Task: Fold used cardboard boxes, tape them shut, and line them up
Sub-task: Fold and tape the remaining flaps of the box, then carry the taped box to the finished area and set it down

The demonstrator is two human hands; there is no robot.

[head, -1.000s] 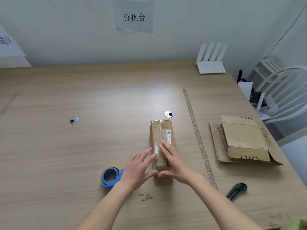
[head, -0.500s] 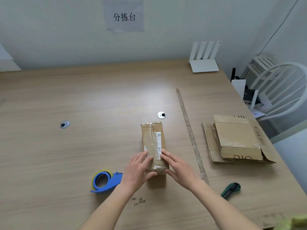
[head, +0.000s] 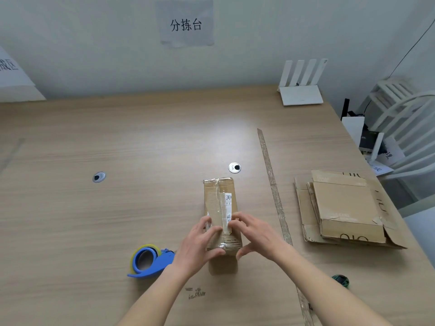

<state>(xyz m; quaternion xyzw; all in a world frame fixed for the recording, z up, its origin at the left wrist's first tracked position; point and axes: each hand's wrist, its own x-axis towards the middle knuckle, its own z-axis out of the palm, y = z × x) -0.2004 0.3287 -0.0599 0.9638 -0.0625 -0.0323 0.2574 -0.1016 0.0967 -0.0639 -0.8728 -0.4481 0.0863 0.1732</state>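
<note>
A narrow cardboard box [head: 220, 196] lies lengthwise at the table's centre, with clear tape along its top seam and a white label. My left hand [head: 200, 245] holds its near end, fingers on top and thumb across the near face. My right hand [head: 256, 234] presses bent fingertips on the tape and label at the near end, its thumb spread by the box's near right corner. A blue tape dispenser [head: 150, 261] lies just left of my left wrist. A stack of flattened boxes [head: 341, 208] sits at the right.
A green utility knife [head: 340, 280] lies near the front right, partly behind my right forearm. A long strip of old tape [head: 273, 184] runs along the table. A white router [head: 301, 92] stands at the back right; a white chair [head: 404, 128] stands beyond the right edge.
Both hands slid along the box top toward me, from flat on its middle to its near end. The left thumb now wraps the near face.
</note>
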